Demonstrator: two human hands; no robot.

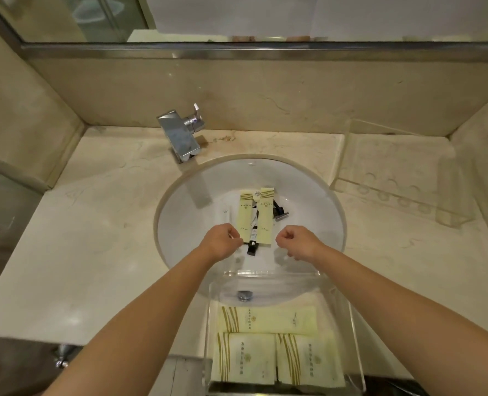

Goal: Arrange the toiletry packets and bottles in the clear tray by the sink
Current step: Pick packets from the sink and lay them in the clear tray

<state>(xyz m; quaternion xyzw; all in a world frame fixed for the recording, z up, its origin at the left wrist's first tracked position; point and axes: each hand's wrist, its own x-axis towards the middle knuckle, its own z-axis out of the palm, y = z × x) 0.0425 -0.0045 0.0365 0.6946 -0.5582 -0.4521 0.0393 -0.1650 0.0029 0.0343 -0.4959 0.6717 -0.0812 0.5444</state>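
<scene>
The left hand (pixel 222 242) is hovering over the white sink basin (pixel 180 224) with its fingers curled, their tips pinching the near corner of a pale yellow toiletry packet (pixel 245 215); the right hand (pixel 297 242) is hanging just beside it, curled into a loose fist with nothing visibly held. Between the two hands, a second long yellow packet (pixel 266 217) is lying parallel to the first, both marked with brown stripes at the far end, and a small dark-capped bottle (pixel 253 241) is poking out from between them. A dark razor (pixel 280 211) is resting in the basin just right of the packets. Nearer the person, a clear tray (pixel 354 338) is sitting across the front rim of the basin, with the drain (pixel 245 295) showing through it; one long yellow packet (pixel 268 319) is lying crosswise in it, and two squarer yellow packets (pixel 244 358) (pixel 308 360) are lying side by side in front of that. The desk (pixel 80 252) is cream marble, veined and glossy, running around the basin. A chrome faucet (pixel 180 135) is standing at the basin's far left edge. A second clear acrylic holder (pixel 394 178) with round cut-outs is sitting on the desk at the far right. A marble backsplash (pixel 265 90) is rising behind, with a metal-edged mirror (pixel 237 18) above it.
</scene>
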